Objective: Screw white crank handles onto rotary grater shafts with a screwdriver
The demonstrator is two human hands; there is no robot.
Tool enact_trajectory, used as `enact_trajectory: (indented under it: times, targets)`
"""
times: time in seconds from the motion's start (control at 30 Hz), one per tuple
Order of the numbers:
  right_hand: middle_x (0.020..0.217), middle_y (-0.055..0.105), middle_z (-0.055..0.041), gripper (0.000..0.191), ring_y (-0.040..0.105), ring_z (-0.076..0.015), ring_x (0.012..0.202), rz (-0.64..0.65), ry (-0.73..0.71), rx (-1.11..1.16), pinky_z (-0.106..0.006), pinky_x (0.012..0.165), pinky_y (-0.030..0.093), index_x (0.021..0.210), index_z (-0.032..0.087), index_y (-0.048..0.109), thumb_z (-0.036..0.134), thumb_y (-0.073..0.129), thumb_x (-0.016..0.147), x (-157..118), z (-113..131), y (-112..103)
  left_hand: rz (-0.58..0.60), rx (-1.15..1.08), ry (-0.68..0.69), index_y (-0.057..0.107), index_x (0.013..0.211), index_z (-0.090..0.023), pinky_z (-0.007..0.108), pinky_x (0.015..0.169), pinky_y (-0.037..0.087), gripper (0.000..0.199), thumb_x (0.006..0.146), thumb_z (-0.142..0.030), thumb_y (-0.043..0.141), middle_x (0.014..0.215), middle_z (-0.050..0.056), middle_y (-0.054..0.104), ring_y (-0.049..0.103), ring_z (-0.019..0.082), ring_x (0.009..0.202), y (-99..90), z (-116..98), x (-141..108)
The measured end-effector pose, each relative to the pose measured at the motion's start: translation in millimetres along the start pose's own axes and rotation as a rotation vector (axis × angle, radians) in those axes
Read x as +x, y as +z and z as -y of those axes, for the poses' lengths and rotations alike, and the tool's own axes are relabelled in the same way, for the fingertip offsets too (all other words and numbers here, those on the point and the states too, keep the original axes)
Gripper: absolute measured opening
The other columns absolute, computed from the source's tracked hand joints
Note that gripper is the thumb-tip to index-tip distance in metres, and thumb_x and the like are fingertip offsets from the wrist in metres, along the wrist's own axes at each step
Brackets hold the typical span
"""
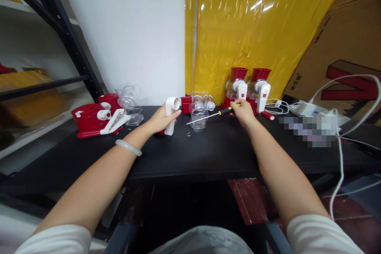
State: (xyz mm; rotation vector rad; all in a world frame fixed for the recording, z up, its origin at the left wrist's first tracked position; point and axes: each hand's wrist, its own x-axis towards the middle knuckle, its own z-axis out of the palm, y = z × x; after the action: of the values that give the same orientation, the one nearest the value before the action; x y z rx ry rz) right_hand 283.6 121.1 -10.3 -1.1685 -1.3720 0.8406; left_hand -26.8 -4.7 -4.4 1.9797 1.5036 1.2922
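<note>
My left hand [162, 120] is wrapped round a white plastic grater part [169, 127] with a round opening at its top, held upright over the table. Some red shows beneath that hand, mostly hidden by it. In my right hand [244, 113] is a screwdriver [225, 110] with a black and yellow handle; its long metal shaft points left. The shaft passes across a clear plastic housing [199, 121] on the table, and its tip is apart from the white part. Behind the housing are a red hopper [186, 105] and metal grating drums [210, 104].
Two assembled rotary graters [238, 84] stand at the back right. At the left are red grater bases [89, 118] with white arms, beside clear plastic pieces [129, 99]. White cables [340, 162] and a power strip [306, 108] occupy the right side of the black table [196, 158].
</note>
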Motion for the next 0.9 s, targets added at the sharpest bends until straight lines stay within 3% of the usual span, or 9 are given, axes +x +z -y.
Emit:
enact_trajectory:
  times: [0.13, 0.3, 0.53, 0.73, 0.9]
  targets:
    - [0.053, 0.058, 0.0028, 0.025, 0.058, -0.0099, 0.042, 0.091, 0.034, 0.025, -0.017, 0.038, 0.045, 0.072, 0.020, 0.047, 0.025, 0.069, 0.083, -6.3, -1.3, 7.0, -0.041, 0.105, 0.122, 0.052, 0.096, -0.016, 0.033, 0.068, 0.048, 0.056, 0.077, -0.069, 0.059, 0.071, 0.001, 0.059, 0.060, 0.018, 0.066, -2.1, 5.6, 2.0]
    - [0.051, 0.059, 0.0026, 0.028, 0.058, -0.0082, 0.041, 0.150, 0.136, 0.084, -0.015, 0.038, 0.047, 0.072, 0.020, 0.046, 0.026, 0.069, 0.086, -9.3, -3.8, 11.4, -0.019, 0.064, 0.227, 0.047, 0.096, -0.018, 0.033, 0.068, 0.048, 0.060, 0.086, -0.076, 0.036, 0.073, 0.001, 0.056, 0.058, 0.017, 0.064, -3.2, 9.9, 0.4]
    - [0.052, 0.061, 0.0005, 0.033, 0.060, -0.0090, 0.043, 0.258, 0.158, 0.079, -0.015, 0.038, 0.049, 0.072, 0.019, 0.045, 0.029, 0.075, 0.083, -11.7, -5.8, 13.1, -0.047, 0.108, 0.228, 0.046, 0.096, -0.019, 0.035, 0.070, 0.049, 0.047, 0.094, -0.064, 0.033, 0.076, 0.004, 0.059, 0.060, 0.019, 0.068, -3.1, 11.1, -0.9]
    - [0.049, 0.057, 0.0035, 0.032, 0.060, -0.0086, 0.041, 0.255, 0.198, 0.053, -0.014, 0.037, 0.047, 0.070, 0.019, 0.042, 0.021, 0.068, 0.087, -13.8, -6.3, 16.6, -0.070, 0.133, 0.198, 0.044, 0.106, -0.019, 0.036, 0.072, 0.049, 0.047, 0.092, -0.063, 0.039, 0.081, 0.004, 0.062, 0.062, 0.020, 0.072, -3.1, 10.4, -1.3]
    - [0.048, 0.056, 0.0039, 0.032, 0.059, -0.0088, 0.040, 0.260, 0.201, 0.028, -0.014, 0.035, 0.045, 0.070, 0.020, 0.040, 0.018, 0.069, 0.086, -14.1, -10.9, 21.2, -0.059, 0.177, 0.169, 0.043, 0.103, -0.020, 0.035, 0.069, 0.048, 0.043, 0.091, -0.062, 0.044, 0.074, 0.002, 0.062, 0.063, 0.020, 0.068, -3.7, 4.9, -4.2]
